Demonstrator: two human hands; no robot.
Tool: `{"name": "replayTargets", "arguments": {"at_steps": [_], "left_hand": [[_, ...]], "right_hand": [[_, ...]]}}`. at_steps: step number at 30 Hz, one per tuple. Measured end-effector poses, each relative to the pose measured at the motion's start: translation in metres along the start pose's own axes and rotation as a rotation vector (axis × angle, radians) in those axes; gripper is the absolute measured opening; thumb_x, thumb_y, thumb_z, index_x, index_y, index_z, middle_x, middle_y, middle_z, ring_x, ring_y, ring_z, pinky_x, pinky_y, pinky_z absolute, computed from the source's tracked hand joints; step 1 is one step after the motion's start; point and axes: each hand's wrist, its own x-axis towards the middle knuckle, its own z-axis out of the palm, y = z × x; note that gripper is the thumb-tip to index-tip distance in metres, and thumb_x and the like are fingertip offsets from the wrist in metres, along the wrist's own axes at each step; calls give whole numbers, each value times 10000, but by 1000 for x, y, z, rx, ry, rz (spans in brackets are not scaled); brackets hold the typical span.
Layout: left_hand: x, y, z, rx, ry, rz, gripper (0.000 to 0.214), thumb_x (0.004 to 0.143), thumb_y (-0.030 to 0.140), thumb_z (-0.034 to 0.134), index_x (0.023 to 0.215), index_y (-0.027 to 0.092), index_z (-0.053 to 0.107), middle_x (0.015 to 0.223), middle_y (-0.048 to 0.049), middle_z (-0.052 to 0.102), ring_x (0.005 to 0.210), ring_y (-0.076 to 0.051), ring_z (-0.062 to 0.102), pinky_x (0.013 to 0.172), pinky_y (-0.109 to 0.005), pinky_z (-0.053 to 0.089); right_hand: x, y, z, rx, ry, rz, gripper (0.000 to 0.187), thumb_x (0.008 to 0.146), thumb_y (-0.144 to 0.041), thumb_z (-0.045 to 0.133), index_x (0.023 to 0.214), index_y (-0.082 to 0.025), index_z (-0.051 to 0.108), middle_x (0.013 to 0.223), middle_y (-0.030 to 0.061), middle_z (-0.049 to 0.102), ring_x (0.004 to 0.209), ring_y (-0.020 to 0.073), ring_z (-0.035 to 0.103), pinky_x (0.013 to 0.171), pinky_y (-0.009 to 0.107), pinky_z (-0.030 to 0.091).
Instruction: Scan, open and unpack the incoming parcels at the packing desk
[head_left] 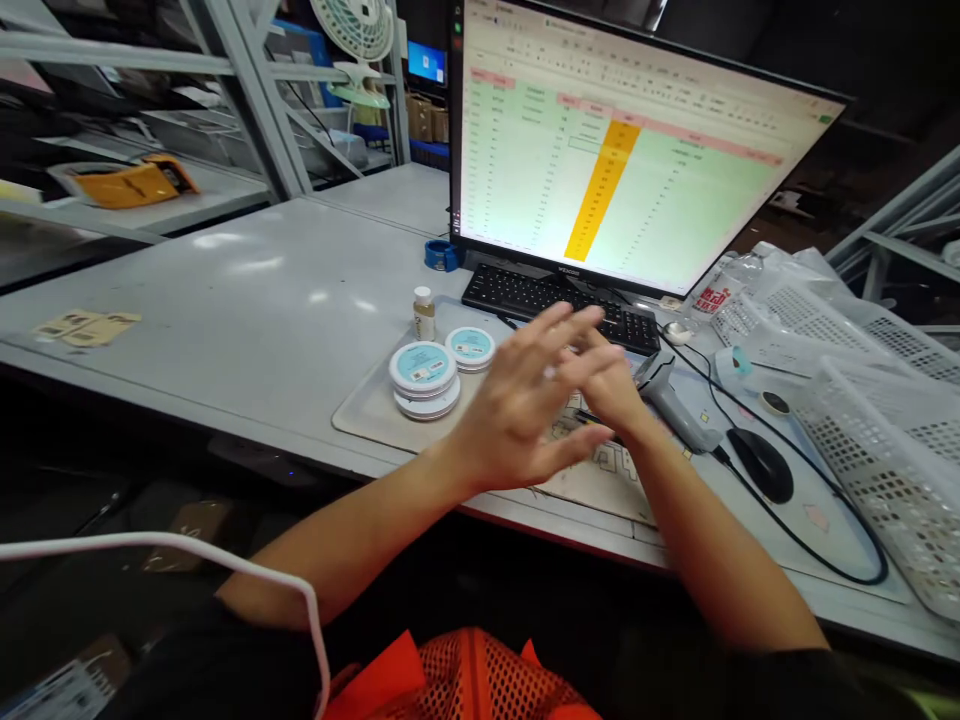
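Note:
My left hand (521, 410) is raised over the desk mat with its fingers spread and nothing in it. Just behind it is my right hand (611, 390); its fingers are mostly covered by the left hand and blurred. The two hands overlap in view, and whether they touch I cannot tell. Left of them, a stack of round flat white containers with light-blue labels (422, 368) rests on the mat (367, 412). Another such round container (470, 346) lies beside it, near a small white-capped bottle (424, 318). A grey handheld scanner (679, 408) lies close to my right wrist.
A monitor (525, 150) showing a spreadsheet stands behind a black keyboard (517, 292). To the right are a black mouse (761, 466), a looping cable, a plastic bottle (716, 290) and white perforated baskets (877, 470). A blue tape roll (441, 255) sits left of the monitor.

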Motion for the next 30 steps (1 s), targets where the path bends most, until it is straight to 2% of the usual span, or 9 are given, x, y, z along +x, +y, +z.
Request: {"name": "replayTargets", "arguments": {"at_steps": [3, 5, 9, 12, 17, 21, 25, 28, 30], "left_hand": [[-33, -13, -54, 168, 161, -288, 459, 1028, 434, 684, 1440, 256, 585, 1540, -142, 614, 1478, -326, 556, 1264, -538, 427], [-60, -34, -76, 266, 138, -524, 580, 944, 474, 785, 1426, 220, 586, 1530, -172, 614, 1463, -361, 560, 1254, -565, 433], [-101, -76, -86, 198, -141, -946, 1043, 710, 504, 965, 1571, 187, 468, 1626, -218, 537, 1519, -436, 509, 1263, -617, 420], [-108, -90, -80, 89, -237, -1014, 1101, 714, 471, 964, 1629, 208, 410, 1597, -197, 578, 1507, -416, 536, 1258, -605, 434], [-90, -77, -63, 162, -177, -640, 967, 781, 403, 929, 1596, 206, 449, 1522, -203, 617, 1432, -409, 591, 1219, -615, 478], [-52, -55, -34, 64, -165, -152, 940, 898, 356, 829, 1688, 247, 331, 1565, -210, 552, 1459, -388, 564, 1214, -587, 497], [-2, -44, 10, -103, -47, 171, 778, 1035, 423, 651, 1711, 288, 292, 1658, -215, 451, 1545, -368, 479, 1223, -581, 486], [26, -39, 46, -117, 48, 293, 523, 1102, 469, 466, 1598, 307, 496, 1640, -178, 463, 1534, -351, 477, 1231, -588, 458], [36, -34, 68, -156, 70, 198, 458, 1110, 482, 427, 1472, 272, 612, 1544, -170, 549, 1451, -324, 543, 1211, -558, 469]], "right_hand": [[42, -8, 41, -211, -53, -70, 574, 899, -606, 798, 1287, -220, 628, 1292, 140, 735, 1139, 325, 686, 997, 495, 562], [63, -11, 75, -336, -145, -67, 488, 911, -533, 805, 1221, -200, 630, 1258, 153, 737, 1128, 334, 674, 990, 492, 555], [81, -10, 112, -448, -271, -11, 371, 979, -443, 741, 1203, -168, 634, 1295, 202, 726, 1239, 367, 657, 1067, 531, 528], [75, -9, 102, -395, -200, -68, 287, 1001, -429, 694, 1143, -182, 658, 1477, 231, 649, 1475, 389, 531, 1229, 583, 412], [28, -31, 64, -108, -117, -178, 439, 1000, -579, 661, 1251, -220, 643, 1386, 183, 704, 1293, 341, 666, 1081, 539, 557], [-11, -47, 38, 223, -153, -13, 706, 841, -664, 852, 1365, -272, 587, 1315, 129, 704, 1148, 298, 704, 838, 417, 641], [-22, -42, 2, 736, -171, 183, 739, 822, -735, 843, 1371, -309, 590, 1253, 74, 711, 1110, 266, 719, 862, 397, 662], [-23, -30, -25, 870, -206, 195, 699, 863, -764, 785, 1362, -292, 651, 1381, 90, 682, 1242, 286, 688, 980, 415, 654], [-24, -20, -37, 805, -135, 164, 670, 887, -731, 780, 1373, -287, 655, 1422, 101, 667, 1298, 298, 665, 1020, 426, 646]]}}
